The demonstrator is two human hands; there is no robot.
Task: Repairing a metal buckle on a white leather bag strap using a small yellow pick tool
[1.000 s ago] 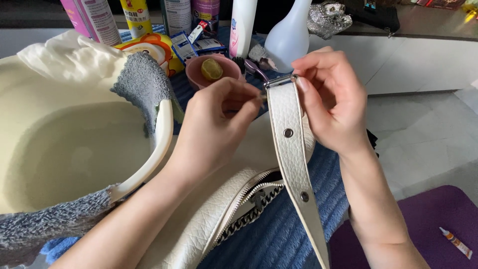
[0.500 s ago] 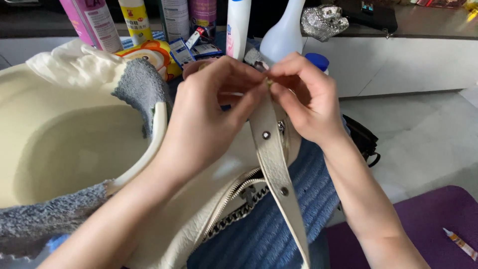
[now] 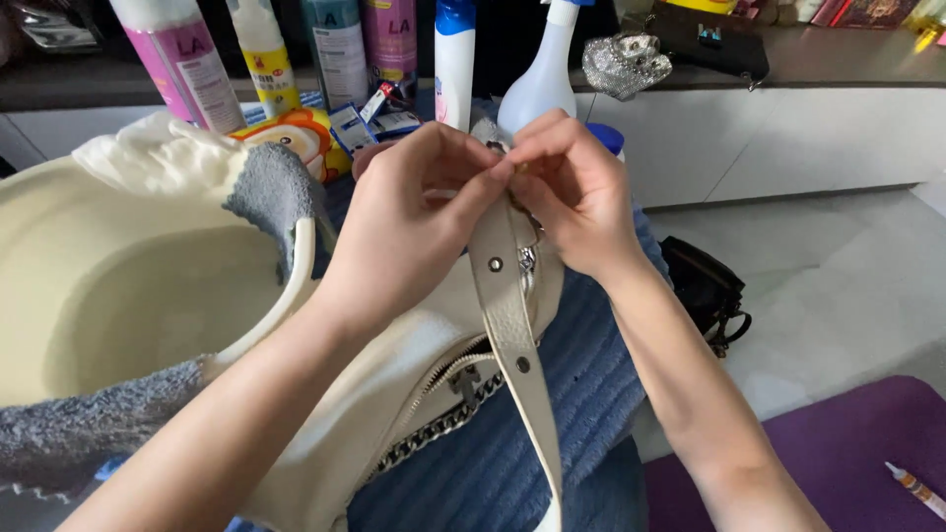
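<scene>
I see left hand (image 3: pixel 414 212) and right hand (image 3: pixel 576 192) pinching strap (image 3: pixel 507 305) top; fingers hide buckle; bag (image 3: pixel 394 394) partly covered.

A cream leather bag strap (image 3: pixel 512 325) with silver studs lies over a blue ribbed towel (image 3: pixel 581 394), beside a pale yellow plastic basin (image 3: pixel 128 296) and grey fuzzy cloth (image 3: pixel 271 202).

Grained cream leather strap (image 3: pixel 512 325) with metal rivets, ribbed blue cloth (image 3: pixel 591 394).

Cream leather strap (image 3: pixel 512 325) with rivets, pinched upright, hanging over cream bag (image 3: pixel 394 414); buckle apparently hidden.
</scene>
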